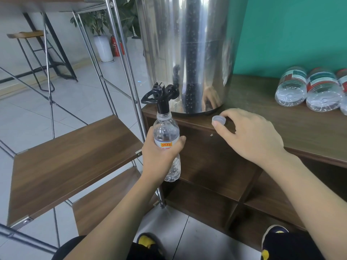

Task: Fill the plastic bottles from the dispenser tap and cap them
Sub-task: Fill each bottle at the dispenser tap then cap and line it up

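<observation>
My left hand (161, 154) grips a clear plastic bottle (166, 132) upright, its open mouth right under the spout of the black tap (163, 98). The tap juts from the base of a tall steel dispenser (189, 53) standing on a dark wooden cabinet (281, 117). My right hand (249, 136) rests at the cabinet's front edge and pinches a pale bottle cap (218, 120) between thumb and forefinger. No stream of water can be made out.
Three clear bottles (308, 89) lie on their sides at the cabinet's back right, against a teal wall. A metal-framed rack with brown wooden shelves (75, 162) stands left of the cabinet. Open cabinet compartments lie below my right arm.
</observation>
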Tool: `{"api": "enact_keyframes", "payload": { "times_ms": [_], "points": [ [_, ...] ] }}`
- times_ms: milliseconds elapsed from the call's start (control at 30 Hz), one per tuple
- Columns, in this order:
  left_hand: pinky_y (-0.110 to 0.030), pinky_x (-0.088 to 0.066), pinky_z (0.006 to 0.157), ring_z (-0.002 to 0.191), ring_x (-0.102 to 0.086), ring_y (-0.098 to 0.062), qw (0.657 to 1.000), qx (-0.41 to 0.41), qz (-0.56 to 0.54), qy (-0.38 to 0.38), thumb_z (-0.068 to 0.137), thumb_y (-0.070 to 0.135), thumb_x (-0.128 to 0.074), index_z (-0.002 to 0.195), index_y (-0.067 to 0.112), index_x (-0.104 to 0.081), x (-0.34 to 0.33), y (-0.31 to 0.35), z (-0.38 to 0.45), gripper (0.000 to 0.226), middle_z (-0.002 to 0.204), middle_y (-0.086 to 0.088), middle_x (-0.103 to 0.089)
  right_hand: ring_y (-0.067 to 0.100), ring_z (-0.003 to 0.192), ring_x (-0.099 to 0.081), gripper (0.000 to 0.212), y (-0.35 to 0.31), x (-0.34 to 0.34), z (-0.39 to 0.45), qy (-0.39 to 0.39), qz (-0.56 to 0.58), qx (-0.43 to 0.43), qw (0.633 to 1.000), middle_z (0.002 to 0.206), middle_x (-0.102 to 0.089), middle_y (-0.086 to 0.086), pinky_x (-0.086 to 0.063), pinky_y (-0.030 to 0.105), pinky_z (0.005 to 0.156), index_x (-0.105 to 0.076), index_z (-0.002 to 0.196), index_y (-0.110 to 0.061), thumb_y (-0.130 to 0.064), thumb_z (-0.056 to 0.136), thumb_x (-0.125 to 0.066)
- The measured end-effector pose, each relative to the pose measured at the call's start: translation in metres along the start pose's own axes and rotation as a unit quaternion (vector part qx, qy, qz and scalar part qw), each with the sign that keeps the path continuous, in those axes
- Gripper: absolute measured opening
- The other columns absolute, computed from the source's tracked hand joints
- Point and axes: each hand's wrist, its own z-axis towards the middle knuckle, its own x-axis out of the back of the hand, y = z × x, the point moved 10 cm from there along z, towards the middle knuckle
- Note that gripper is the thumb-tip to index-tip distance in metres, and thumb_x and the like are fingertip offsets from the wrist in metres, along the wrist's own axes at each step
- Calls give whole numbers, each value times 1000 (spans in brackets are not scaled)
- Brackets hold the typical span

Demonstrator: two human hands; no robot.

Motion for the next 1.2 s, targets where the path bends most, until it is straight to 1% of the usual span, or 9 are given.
{"api": "enact_keyframes", "payload": {
  "times_ms": [167, 300, 433, 667, 767, 900, 1000, 1100, 1200],
  "points": [
    [-37, -59, 89, 94, -71, -17, 1000, 3, -5, 1, 70, 37, -87, 116, 23, -61, 0, 0, 0, 55, 103, 4, -73, 22, 95, -61, 42, 0, 1, -1, 3, 1, -2, 1000, 109, -67, -9, -35, 30, 73, -63, 114, -33, -63, 101, -36],
    [-36, -59, 89, 94, -71, -15, 1000, 4, -3, 2, 69, 36, -87, 116, 23, -61, 0, 0, 0, 55, 103, 6, -73, 23, 96, -62, 42, 0, 2, -1, 7, 0, -2, 1000, 109, -67, -9, -36, 30, 73, -63, 113, -33, -62, 101, -37],
    [-36, -60, 90, 96, -71, -17, 1000, 2, 3, 2, 69, 40, -86, 118, 22, -60, -1, 1, 0, 59, 105, 4, -72, 22, 96, -62, 42, -1, 2, -1, 6, -3, 2, 1000, 109, -67, -9, -36, 30, 73, -64, 113, -32, -62, 101, -36],
    [-28, -58, 86, 95, -71, -13, 1000, 0, -4, -1, 69, 37, -86, 118, 22, -60, -1, 4, -1, 57, 104, 5, -72, 20, 94, -63, 42, -1, 2, 0, 12, -4, 5, 1000, 108, -67, -10, -39, 29, 73, -64, 112, -32, -61, 102, -35],
    [-28, -58, 86, 95, -71, -14, 1000, -1, -7, -1, 70, 37, -86, 119, 21, -61, -2, 4, -1, 57, 104, 4, -72, 18, 92, -62, 41, -1, 2, 0, 12, -2, 4, 1000, 109, -67, -11, -37, 29, 73, -64, 112, -33, -61, 102, -36],
    [-28, -58, 86, 95, -71, -14, 1000, -2, -3, -1, 70, 37, -85, 116, 23, -61, -2, 5, -2, 55, 103, 6, -72, 20, 96, -63, 40, -1, 3, 0, 12, -1, 6, 1000, 109, -67, -10, -37, 29, 74, -65, 112, -33, -60, 102, -37],
    [-34, -59, 89, 95, -71, -16, 1000, -1, -3, -1, 70, 35, -86, 117, 20, -61, -1, 3, -1, 55, 103, 3, -72, 20, 95, -62, 40, -1, 4, -1, 15, 0, 3, 1000, 107, -67, -10, -35, 29, 73, -65, 111, -32, -60, 102, -37],
    [-41, -59, 93, 97, -71, -19, 1000, 2, 4, 0, 70, 38, -86, 121, 18, -60, -1, 1, 0, 61, 107, 0, -72, 21, 95, -62, 41, -2, 4, 0, 14, -1, 2, 1000, 107, -67, -9, -35, 29, 73, -65, 111, -32, -60, 102, -36],
    [-39, -60, 92, 97, -71, -17, 1000, 1, 6, 2, 70, 37, -85, 121, 18, -60, -1, 2, -1, 60, 107, 1, -72, 21, 95, -62, 42, -2, 4, 0, 14, -2, 5, 1000, 107, -68, -9, -34, 29, 73, -65, 111, -31, -60, 102, -36]
  ]
}}
